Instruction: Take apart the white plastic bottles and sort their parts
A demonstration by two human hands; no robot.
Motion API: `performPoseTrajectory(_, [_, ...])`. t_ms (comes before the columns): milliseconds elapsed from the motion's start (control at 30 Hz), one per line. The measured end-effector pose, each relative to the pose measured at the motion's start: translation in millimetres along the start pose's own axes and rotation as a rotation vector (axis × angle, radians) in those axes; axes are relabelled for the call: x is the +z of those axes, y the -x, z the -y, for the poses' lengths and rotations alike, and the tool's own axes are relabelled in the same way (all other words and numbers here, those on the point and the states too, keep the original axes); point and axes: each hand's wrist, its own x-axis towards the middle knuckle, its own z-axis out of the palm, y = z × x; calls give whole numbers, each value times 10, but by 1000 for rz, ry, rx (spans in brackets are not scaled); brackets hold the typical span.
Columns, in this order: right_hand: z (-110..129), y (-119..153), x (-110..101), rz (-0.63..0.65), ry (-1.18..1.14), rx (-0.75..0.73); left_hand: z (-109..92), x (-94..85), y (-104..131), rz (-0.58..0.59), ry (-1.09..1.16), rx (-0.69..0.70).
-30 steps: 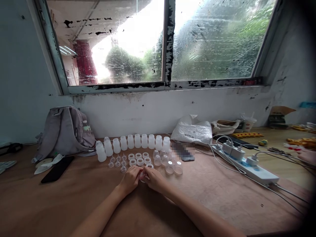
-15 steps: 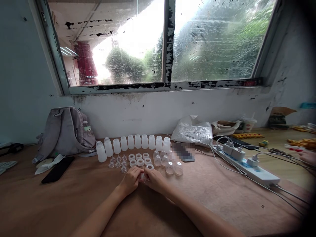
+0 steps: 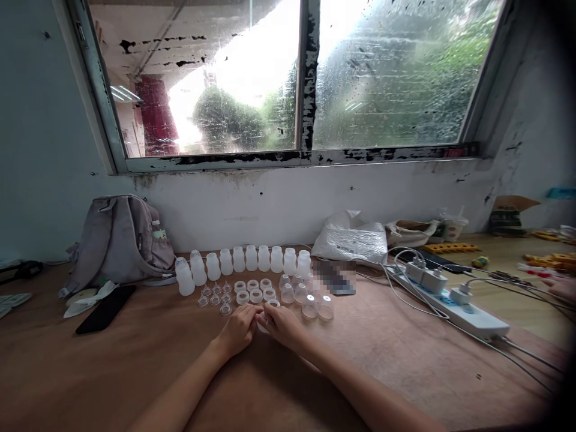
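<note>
My left hand (image 3: 241, 327) and my right hand (image 3: 284, 327) meet over the middle of the table, both with curled fingers. Between them they pinch a small pale, translucent bottle part (image 3: 263, 327), mostly hidden by the fingers. Just beyond lie white bottle collar rings (image 3: 255, 295) in rows; one is partly covered by my right hand. Left of these stand clear silicone bottle nipples (image 3: 215, 298). To the right are clear dome caps (image 3: 310, 306). Behind everything, frosted baby bottles (image 3: 251, 258) line up in a curved row, the two leftmost with domed caps on.
A grey backpack (image 3: 121, 240) and a black phone (image 3: 106, 309) are on the left. A silver padded bag (image 3: 351, 239) leans by the wall. On the right lies a white power strip (image 3: 472, 318) with plugs and cables. Another person's hand (image 3: 560, 287) shows at the far right edge.
My right hand's fingers have shifted slightly and now cover more of the nearest collar ring. My left hand stays almost in place, and the laid-out parts have not moved.
</note>
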Motion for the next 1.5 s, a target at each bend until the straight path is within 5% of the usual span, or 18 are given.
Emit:
performPoseTrajectory(933, [-20,-10,-36,-153,-171,-26,-31,-73,-6,-64,2,3])
performPoseTrajectory(1500, [-16,8,-66,-107,-131,-15,32,-111,-8,-89,-80,10])
